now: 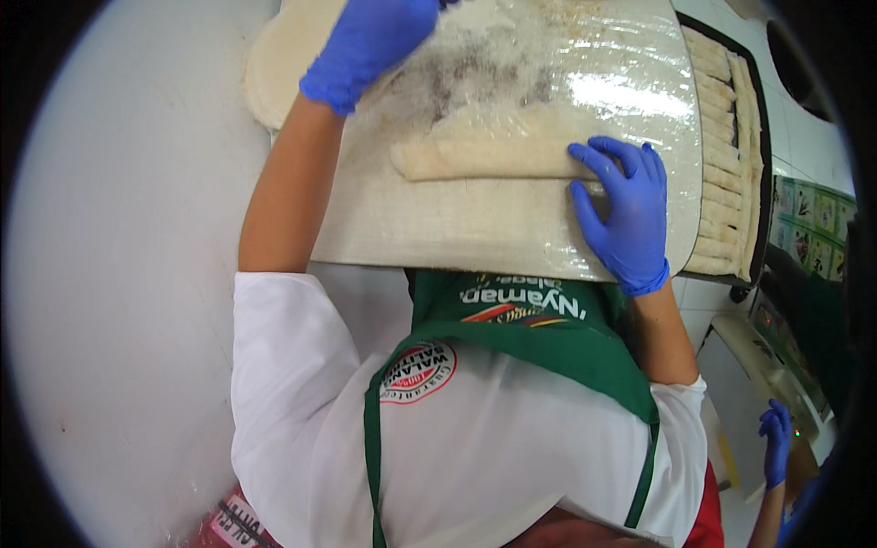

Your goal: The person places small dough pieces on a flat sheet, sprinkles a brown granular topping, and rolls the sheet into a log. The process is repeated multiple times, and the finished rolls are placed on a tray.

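A long pale dough roll (pixel 490 159) lies crosswise on a floured work board (pixel 438 226) with a glossy, film-like surface. My right hand (pixel 627 198), in a blue glove, spans the roll's right end. Its index finger rests on the roll and its thumb sits by the near edge, the other fingers spread. My left hand (pixel 380 44), also gloved in blue, is at the far left of the board, cut by the top edge of view. Its fingers are mostly hidden, with a small dark bit beside them. Loose flour (pixel 473 75) covers the board beyond the roll.
To the right, a dark-rimmed tray (pixel 764 157) holds several dough strips (pixel 716 137). A pale rounded slab (pixel 274 75), perhaps dough, lies at the left. Another person's gloved hand (pixel 775 438) shows lower right, near a pale appliance (pixel 743 363). A red package (pixel 233 524) is lower left.
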### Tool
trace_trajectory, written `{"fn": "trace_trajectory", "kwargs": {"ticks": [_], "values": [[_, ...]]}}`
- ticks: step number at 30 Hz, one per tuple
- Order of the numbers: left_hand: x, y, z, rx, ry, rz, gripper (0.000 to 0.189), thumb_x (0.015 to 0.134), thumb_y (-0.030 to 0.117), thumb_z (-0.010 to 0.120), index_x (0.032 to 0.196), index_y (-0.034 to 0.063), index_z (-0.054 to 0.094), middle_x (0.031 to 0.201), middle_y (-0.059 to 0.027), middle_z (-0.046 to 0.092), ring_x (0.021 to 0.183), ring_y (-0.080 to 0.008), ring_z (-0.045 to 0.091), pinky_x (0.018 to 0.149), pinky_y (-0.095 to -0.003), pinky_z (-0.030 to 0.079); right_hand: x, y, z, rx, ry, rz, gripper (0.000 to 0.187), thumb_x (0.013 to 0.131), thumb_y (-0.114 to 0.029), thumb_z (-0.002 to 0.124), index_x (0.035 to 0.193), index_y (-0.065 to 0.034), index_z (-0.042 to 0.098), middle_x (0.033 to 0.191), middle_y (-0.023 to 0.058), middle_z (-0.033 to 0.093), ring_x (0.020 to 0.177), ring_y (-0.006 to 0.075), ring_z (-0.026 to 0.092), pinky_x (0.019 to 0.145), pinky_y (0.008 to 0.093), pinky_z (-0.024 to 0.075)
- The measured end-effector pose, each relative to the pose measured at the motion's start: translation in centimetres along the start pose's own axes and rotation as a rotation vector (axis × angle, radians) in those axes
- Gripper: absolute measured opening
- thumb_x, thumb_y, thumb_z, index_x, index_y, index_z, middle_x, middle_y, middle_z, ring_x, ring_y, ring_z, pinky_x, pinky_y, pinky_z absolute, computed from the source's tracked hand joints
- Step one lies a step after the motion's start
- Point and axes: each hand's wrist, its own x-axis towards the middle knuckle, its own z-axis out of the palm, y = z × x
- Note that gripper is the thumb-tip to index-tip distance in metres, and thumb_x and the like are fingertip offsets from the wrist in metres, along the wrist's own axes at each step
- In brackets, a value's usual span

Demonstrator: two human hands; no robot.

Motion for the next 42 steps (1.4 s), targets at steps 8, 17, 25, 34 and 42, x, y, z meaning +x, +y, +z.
{"fn": "trace_trajectory", "kwargs": {"ticks": [8, 17, 25, 34, 42], "values": [[13.8, -11.4, 1.4, 0.549, -0.158, 0.180, 0.019, 0.086, 0.009, 0.061, 0.092, 0.0003, 0.078, 0.088, -0.0203, 0.075, 0.079, -0.0317, 0.072, 0.077, -0.0398, 0.055, -0.2, 0.5, -1.3, -0.074, -0.033, -0.032, 0.042, 0.086, -0.016, 0.072, 0.127, -0.0160, 0.067, 0.127, 0.0101, 0.064, 0.121, 0.0301, 0.059, 0.117, 0.0559, 0.0286], [-1.5, 4.4, 4.6, -0.244, -0.382, 0.207, 0.022, 0.086, 0.003, 0.060, 0.097, -0.0006, 0.078, 0.089, -0.0168, 0.077, 0.080, -0.0246, 0.073, 0.079, -0.0367, 0.056, -1.5, 1.5, -1.1, -0.052, 0.062, -0.028, 0.039, 0.085, -0.015, 0.072, 0.124, -0.0167, 0.069, 0.125, 0.0071, 0.066, 0.122, 0.0282, 0.058, 0.118, 0.0560, 0.0266], [-4.6, 6.3, 8.9, 0.031, -0.477, 0.180, 0.029, 0.089, 0.003, 0.056, 0.110, 0.0033, 0.076, 0.106, -0.0191, 0.076, 0.100, -0.0311, 0.073, 0.094, -0.0393, 0.055, -1.5, 1.9, -0.8, -0.073, 0.111, -0.034, 0.033, 0.086, -0.013, 0.071, 0.119, -0.0177, 0.070, 0.120, 0.0030, 0.067, 0.116, 0.0262, 0.060, 0.115, 0.0546, 0.0303], [-3.1, 6.4, 12.8, -0.095, -0.547, 0.239, 0.026, 0.090, 0.013, 0.064, 0.112, 0.0051, 0.077, 0.104, -0.0184, 0.076, 0.096, -0.0336, 0.073, 0.092, -0.0403, 0.056, -1.4, 2.2, -0.6, -0.085, 0.135, -0.025, 0.030, 0.086, -0.010, 0.072, 0.114, -0.0202, 0.072, 0.114, 0.0008, 0.067, 0.112, 0.0246, 0.061, 0.113, 0.0524, 0.0335], [-4.1, 7.8, 9.1, -0.098, -0.663, 0.227, 0.021, 0.088, 0.006, 0.063, 0.103, -0.0014, 0.077, 0.096, -0.0220, 0.076, 0.087, -0.0324, 0.074, 0.086, -0.0388, 0.057, -1.3, 2.3, -0.5, -0.072, 0.135, -0.015, 0.029, 0.086, -0.011, 0.072, 0.114, -0.0207, 0.073, 0.112, 0.0011, 0.067, 0.110, 0.0238, 0.062, 0.112, 0.0512, 0.0343]]}}
